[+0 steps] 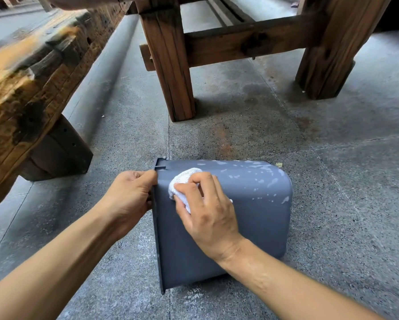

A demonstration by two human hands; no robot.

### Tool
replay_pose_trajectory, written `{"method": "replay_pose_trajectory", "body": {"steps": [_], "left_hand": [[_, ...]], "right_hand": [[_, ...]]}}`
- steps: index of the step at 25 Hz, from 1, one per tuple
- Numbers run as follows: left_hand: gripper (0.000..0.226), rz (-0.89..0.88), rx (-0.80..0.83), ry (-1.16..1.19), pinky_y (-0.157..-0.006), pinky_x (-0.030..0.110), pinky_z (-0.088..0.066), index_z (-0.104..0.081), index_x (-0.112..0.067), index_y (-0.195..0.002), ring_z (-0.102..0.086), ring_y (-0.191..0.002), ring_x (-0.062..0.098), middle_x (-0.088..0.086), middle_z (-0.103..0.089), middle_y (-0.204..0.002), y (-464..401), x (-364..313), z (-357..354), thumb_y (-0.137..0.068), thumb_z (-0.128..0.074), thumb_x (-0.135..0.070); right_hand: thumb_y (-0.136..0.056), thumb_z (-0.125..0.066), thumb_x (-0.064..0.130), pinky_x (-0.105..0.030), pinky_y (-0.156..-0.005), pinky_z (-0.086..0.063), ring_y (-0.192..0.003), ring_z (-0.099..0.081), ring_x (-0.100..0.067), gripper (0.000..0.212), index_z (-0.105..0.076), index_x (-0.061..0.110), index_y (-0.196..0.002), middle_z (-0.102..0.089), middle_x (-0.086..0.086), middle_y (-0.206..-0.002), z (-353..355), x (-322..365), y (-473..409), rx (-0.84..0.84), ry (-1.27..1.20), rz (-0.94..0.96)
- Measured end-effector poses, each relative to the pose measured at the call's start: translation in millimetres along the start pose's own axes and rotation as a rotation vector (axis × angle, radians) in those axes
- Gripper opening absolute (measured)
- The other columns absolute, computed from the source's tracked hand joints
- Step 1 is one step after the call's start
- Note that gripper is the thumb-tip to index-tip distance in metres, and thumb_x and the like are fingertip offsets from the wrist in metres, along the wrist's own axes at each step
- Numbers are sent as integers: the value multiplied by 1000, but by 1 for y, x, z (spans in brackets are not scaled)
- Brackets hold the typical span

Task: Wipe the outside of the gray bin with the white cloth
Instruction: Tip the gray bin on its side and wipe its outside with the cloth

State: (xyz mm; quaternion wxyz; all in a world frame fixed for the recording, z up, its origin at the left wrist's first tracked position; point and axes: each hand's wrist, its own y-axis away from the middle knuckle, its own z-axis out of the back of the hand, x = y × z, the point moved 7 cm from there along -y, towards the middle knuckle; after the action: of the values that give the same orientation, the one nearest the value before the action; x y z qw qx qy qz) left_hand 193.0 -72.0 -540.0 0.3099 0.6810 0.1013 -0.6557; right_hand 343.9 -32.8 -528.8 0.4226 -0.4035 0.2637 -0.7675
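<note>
**Bin Exterior Wipe: Current Configuration**

One gray bin (251,204) lies on its side on the stone floor (344,204), rim facing left and base facing right. Its upward-facing wall carries scattered white specks, concentrated toward the far edge and the base end.

One white cloth (182,181) is bunched into a wad on that upper wall, near the rim end.

Two hands are in view. The left hand (129,197) grips the bin's rim, fingers curled over the edge. The right hand (207,211) rests on top of the cloth, fingers bent around the wad and pressing it against the wall.

One weathered wooden bench (32,88) stands at left. Two wooden table legs (170,65), joined by one crossbar, stand beyond the bin.
</note>
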Motion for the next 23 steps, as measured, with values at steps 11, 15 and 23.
{"method": "replay_pose_trajectory", "body": {"steps": [11, 15, 23], "left_hand": [[57, -26, 74, -28, -40, 16, -36, -49, -19, -38, -37, -39, 4, -10, -42, -44, -3, 0, 4, -89, -43, 4], [53, -7, 63, -22, -43, 17, -37, -50, -19, -39, -39, -42, 8, -5, -43, -47, -2, 1, 5, -88, -46, 2], [52, 38, -10, 19, -42, 20, -43, -41, -25, -42, -38, -40, 11, -1, -37, -46, -4, 2, 7, -87, -47, 3]], "right_hand": [[-86, -74, 8, -44, -77, -52, -86, -62, -35, 14, -70, 5, -99, -59, -18, -97, 40, -88, 11, -100, 120, -231], [-88, -70, 8, -46, -77, -53, -88, -60, -35, 18, -64, 6, -105, -54, -17, -102, 56, -124, 27, -148, 130, -302], [-92, -67, 8, -46, -86, -52, -97, -58, -37, 22, -56, 1, -110, -50, -21, -109, 65, -168, 44, -211, 125, -441]]}}
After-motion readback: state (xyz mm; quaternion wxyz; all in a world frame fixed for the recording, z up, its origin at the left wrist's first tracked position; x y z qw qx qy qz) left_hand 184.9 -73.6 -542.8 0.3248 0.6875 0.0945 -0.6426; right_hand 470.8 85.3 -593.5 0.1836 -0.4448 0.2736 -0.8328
